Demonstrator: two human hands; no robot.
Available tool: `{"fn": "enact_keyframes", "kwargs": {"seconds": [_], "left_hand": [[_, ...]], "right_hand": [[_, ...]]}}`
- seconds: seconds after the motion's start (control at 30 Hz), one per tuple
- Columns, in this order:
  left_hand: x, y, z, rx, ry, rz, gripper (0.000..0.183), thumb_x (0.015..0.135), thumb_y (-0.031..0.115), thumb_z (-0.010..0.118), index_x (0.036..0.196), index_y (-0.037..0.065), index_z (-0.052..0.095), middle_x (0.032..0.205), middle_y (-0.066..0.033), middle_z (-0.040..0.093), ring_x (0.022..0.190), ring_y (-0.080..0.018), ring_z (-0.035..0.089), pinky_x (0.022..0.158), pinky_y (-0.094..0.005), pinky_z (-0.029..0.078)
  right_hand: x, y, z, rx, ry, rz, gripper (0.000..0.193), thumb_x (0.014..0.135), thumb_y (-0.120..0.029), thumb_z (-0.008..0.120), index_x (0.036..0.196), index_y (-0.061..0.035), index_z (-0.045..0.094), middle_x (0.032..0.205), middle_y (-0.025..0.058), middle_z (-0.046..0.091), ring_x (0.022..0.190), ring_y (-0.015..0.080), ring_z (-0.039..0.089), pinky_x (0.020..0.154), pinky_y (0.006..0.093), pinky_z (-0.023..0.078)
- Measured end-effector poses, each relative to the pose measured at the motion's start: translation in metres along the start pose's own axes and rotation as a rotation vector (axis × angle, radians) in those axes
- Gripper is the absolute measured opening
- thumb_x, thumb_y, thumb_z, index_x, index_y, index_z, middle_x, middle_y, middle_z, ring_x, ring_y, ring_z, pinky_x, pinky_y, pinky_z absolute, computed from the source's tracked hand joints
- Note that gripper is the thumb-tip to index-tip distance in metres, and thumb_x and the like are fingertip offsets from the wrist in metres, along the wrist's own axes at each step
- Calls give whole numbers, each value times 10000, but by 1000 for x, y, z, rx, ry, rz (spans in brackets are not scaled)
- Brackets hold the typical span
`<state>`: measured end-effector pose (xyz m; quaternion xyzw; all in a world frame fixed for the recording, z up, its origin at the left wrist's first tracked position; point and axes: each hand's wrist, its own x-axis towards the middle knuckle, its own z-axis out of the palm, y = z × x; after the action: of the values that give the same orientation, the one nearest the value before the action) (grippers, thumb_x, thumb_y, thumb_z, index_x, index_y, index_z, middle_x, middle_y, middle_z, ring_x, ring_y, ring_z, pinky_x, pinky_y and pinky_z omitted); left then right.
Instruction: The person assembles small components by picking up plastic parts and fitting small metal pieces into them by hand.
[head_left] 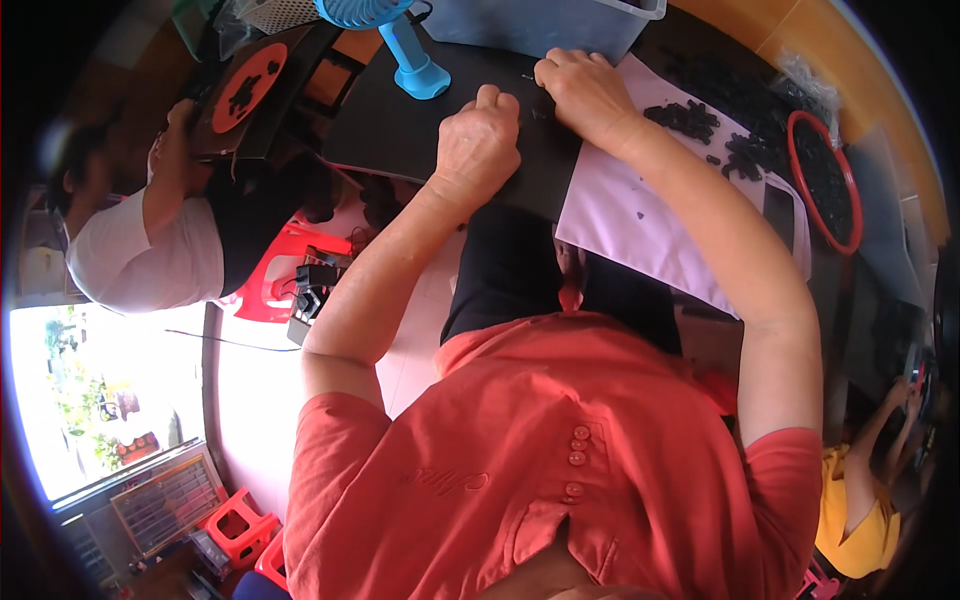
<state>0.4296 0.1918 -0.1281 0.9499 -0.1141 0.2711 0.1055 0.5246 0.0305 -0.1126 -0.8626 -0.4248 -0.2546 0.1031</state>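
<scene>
above the dark tabletop [385,125], i have both hands raised side by side, apart from each other. the left hand [479,143] is curled into a loose fist; whether something is pinched inside, i cannot tell. the right hand [590,92] is bent at the knuckles over the table, fingertips turned down and out of my sight, so i cannot tell its hold either. a few tiny pale bits [528,77] lie just left of it.

the small black pieces [685,120] lie heaped to the right of my right hand, on a pale cloth [650,240], with more in the red-rimmed basket [826,180] farther right. beyond my left hand stands a blue fan [405,55].

i judge this to be close handwork on one small part; the next move probably calls for a precise fingertip grip, both hands steady.
</scene>
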Motion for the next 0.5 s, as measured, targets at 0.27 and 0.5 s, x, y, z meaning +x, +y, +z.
{"fn": "enact_keyframes", "kwargs": {"seconds": [0.27,0.5], "left_hand": [[2,7,-4,-111,25,-40,101,851,109,659,901,61,586,903,-124,600,768,-348,655,641,-458,513],[-9,59,-12,-297,150,223,121,750,52,604,852,12,554,832,-144,556,677,-324,608,555,-415,504]], "right_hand": [[18,-1,9,-127,-68,11,162,789,-92,606,930,-64,682,956,117,670,876,325,673,755,414,533],[33,0,-3,-21,-255,38,168,843,-99,540,930,-46,674,1002,174,687,926,357,689,775,476,551]]}}
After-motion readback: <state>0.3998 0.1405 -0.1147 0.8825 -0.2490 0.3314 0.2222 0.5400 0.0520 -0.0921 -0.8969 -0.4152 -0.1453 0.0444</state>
